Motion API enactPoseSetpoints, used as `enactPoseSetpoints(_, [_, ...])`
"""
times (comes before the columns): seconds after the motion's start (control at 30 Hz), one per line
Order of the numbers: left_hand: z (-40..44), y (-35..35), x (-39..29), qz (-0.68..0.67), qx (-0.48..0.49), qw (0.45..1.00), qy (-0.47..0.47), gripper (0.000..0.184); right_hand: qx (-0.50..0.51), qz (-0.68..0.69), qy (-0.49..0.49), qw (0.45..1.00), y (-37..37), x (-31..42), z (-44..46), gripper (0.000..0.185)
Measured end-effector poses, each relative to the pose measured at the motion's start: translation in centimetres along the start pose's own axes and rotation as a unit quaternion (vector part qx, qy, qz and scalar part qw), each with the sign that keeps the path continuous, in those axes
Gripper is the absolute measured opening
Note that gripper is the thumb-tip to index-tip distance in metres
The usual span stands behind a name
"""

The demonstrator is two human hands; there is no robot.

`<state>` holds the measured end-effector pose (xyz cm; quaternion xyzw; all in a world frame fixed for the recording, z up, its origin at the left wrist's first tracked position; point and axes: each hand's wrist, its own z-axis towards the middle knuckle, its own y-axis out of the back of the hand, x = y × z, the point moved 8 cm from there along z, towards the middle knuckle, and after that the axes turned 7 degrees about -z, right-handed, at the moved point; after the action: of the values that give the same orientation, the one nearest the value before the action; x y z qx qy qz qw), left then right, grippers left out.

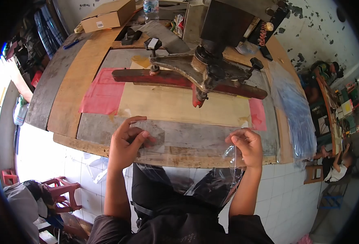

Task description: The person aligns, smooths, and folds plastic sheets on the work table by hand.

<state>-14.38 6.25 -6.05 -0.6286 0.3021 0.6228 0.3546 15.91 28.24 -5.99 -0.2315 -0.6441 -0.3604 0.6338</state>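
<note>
A clear plastic sheet (183, 156) spans the gap between my two hands at the bench's front edge and hangs down over my lap. My left hand (130, 142) is at its left side, index finger stretched out and thumb apart; whether the fingers touch the film is hard to see. At the right side, my right hand (246, 145) pinches the sheet's edge between thumb and fingers. Beyond both hands lies a pale yellow board (179, 106) with pink tape (102, 91) at its ends. A red press bar (134, 76) on a metal bracket (179, 64) stands over it.
Clear plastic sheets (295, 118) are piled at the bench's right. A cardboard box (108, 16), a water bottle (151, 10) and a blue pen (71, 44) are at the back. Red stools (63, 195) stand at the lower left. Another person (339, 166) sits at the far right.
</note>
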Motion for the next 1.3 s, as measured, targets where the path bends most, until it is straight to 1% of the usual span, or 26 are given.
enactPoseSetpoints(0.13, [-0.1,0.2,0.1,0.002,-0.01,1.0,0.001,0.035,-0.002,0.001,0.004,1.0,0.0,0.0,0.0,0.011])
enactPoseSetpoints(0.3, [-0.2,0.1,0.0,0.002,0.003,1.0,-0.001,0.034,-0.007,-0.027,0.024,0.999,0.0,0.2,-0.1,0.011])
enactPoseSetpoints(0.53, [-0.3,0.3,0.1,-0.005,0.007,1.0,-0.01,0.033,-0.013,-0.011,0.027,1.0,-0.2,0.2,-0.3,0.011])
enactPoseSetpoints(0.63, [-0.3,0.5,0.1,-0.014,0.003,1.0,-0.015,0.032,-0.017,-0.018,0.03,0.999,-0.3,0.3,-0.3,0.013])
enactPoseSetpoints(0.7, [-0.3,0.6,0.2,-0.008,0.005,1.0,-0.02,0.032,-0.028,-0.041,0.014,0.999,0.0,-0.2,-0.5,0.015])
enactPoseSetpoints(0.83, [-0.3,0.6,0.3,-0.014,0.0,1.0,-0.024,0.032,-0.043,-0.029,0.025,0.998,0.0,-0.7,-0.6,0.018])
enactPoseSetpoints(0.93, [-0.4,0.5,0.0,-0.014,0.007,0.999,-0.037,0.034,-0.056,-0.022,0.022,0.998,0.1,-1.0,-0.7,0.019])
enactPoseSetpoints(1.03, [-0.7,0.6,-0.2,-0.002,0.014,0.999,-0.05,0.029,-0.087,-0.03,0.034,0.995,0.2,-0.9,-0.9,0.02])
enactPoseSetpoints(1.1, [-1.2,1.0,-0.7,0.042,0.011,0.991,-0.129,0.022,-0.112,-0.004,0.105,0.988,0.4,-0.2,-1.1,0.03])
enactPoseSetpoints(1.13, [-1.3,0.9,-0.4,0.042,0.013,0.99,-0.131,0.022,-0.114,-0.004,0.107,0.988,0.3,-0.1,-1.4,0.03])
enactPoseSetpoints(1.2, [-2.1,2.0,-0.3,-0.026,-0.052,0.984,-0.169,0.015,-0.129,-0.106,0.137,0.976,0.2,0.8,-2.7,0.042])
enactPoseSetpoints(1.23, [-2.2,1.9,-0.3,-0.026,-0.052,0.984,-0.169,0.015,-0.13,-0.106,0.137,0.976,0.2,1.2,-3.5,0.042])
enactPoseSetpoints(1.3, [-2.9,2.3,-0.7,-0.069,-0.073,0.974,-0.204,0.014,-0.101,-0.224,0.033,0.969,-0.2,0.9,-4.9,0.051])
